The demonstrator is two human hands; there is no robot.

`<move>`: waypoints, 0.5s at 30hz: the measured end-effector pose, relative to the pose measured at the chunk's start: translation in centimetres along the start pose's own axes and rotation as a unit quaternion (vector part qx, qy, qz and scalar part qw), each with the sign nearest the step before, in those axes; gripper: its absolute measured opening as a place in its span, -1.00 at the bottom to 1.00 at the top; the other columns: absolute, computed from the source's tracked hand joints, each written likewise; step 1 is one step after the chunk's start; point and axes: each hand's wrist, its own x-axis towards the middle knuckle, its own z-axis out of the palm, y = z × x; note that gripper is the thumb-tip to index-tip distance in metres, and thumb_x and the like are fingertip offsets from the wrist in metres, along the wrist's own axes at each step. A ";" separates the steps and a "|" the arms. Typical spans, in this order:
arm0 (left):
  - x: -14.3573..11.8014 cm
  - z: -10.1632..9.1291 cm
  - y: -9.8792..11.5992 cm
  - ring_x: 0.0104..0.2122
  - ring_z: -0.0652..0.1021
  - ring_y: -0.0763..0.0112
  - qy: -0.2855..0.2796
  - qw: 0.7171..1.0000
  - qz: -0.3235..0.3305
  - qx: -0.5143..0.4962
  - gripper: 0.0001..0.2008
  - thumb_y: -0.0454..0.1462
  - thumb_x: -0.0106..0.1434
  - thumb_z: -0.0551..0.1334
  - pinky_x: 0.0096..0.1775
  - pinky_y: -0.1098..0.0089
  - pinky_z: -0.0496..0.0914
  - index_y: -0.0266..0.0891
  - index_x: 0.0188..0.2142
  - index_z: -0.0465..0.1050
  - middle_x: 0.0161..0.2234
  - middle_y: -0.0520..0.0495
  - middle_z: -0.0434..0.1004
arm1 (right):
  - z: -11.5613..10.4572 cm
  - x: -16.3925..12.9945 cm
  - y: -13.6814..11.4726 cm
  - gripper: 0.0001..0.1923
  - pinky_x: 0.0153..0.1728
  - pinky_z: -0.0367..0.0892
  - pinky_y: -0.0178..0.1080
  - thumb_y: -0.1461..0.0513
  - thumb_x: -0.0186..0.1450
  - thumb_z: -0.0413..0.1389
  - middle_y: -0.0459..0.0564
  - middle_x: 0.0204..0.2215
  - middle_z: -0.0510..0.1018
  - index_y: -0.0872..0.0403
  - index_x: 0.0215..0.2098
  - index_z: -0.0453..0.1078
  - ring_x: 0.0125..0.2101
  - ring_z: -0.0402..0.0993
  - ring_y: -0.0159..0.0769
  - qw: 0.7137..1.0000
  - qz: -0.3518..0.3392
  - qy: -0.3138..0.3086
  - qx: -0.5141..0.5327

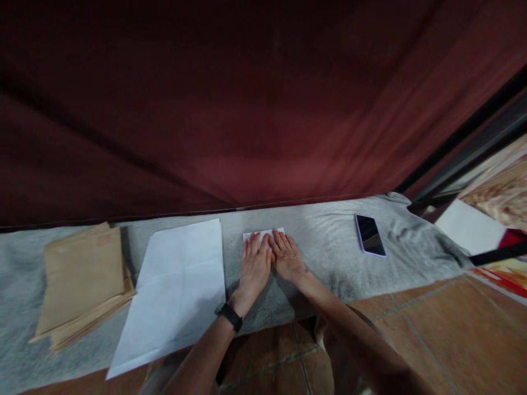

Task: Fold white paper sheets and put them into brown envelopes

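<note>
A small folded piece of white paper (263,232) lies on the grey cloth, mostly covered by my hands. My left hand (256,262) rests flat on it with fingers stretched out, a dark watch on that wrist. Beside it, my right hand (287,257) also lies flat on the paper, fingers extended, its thumb side touching my left hand. Left of my hands are large white sheets (177,291), their lower corner reaching past the cloth's front edge. How the paper is folded under my palms is hidden.
Brown paper envelopes (84,274) are stacked at the far left. A phone in a purple case (370,236) lies on the grey cloth (321,236) to the right. Behind hangs a dark red curtain (263,120). Terracotta tiles (436,323) show below.
</note>
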 end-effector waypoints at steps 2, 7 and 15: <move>-0.3 1.3 0.5 0.39 0.22 0.11 -0.012 1.000 0.025 0.011 -0.49 -0.22 0.49 -0.05 0.37 0.03 0.11 -0.32 0.36 0.23 0.39 -0.24 0.23 | 0.1 -0.1 0.2 -0.44 0.40 0.01 0.00 0.27 0.49 -0.07 0.15 0.45 0.08 0.14 0.44 0.14 0.42 0.08 -0.06 1.000 -0.005 -0.013 -0.009; -0.4 2.9 0.7 0.44 0.11 0.17 -0.043 0.998 -0.009 0.036 -0.43 -0.25 0.48 -0.14 0.41 0.07 0.01 -0.43 0.41 0.12 0.42 -0.28 0.13 | 0.5 -0.2 0.3 -0.40 0.40 0.00 0.00 0.31 0.47 -0.09 0.07 0.46 0.05 0.06 0.46 0.09 0.43 0.04 -0.10 1.000 -0.012 0.003 -0.010; -0.2 3.4 -0.1 0.45 0.03 0.11 -0.016 0.997 -0.051 0.054 -0.41 -0.28 0.45 -0.11 0.41 0.06 -0.02 -0.53 0.40 0.11 0.43 -0.36 0.07 | 0.5 0.2 1.6 -0.45 0.37 0.02 0.04 0.17 0.54 -0.17 0.09 0.42 0.18 0.12 0.45 0.11 0.39 0.14 -0.11 0.999 0.039 0.037 0.004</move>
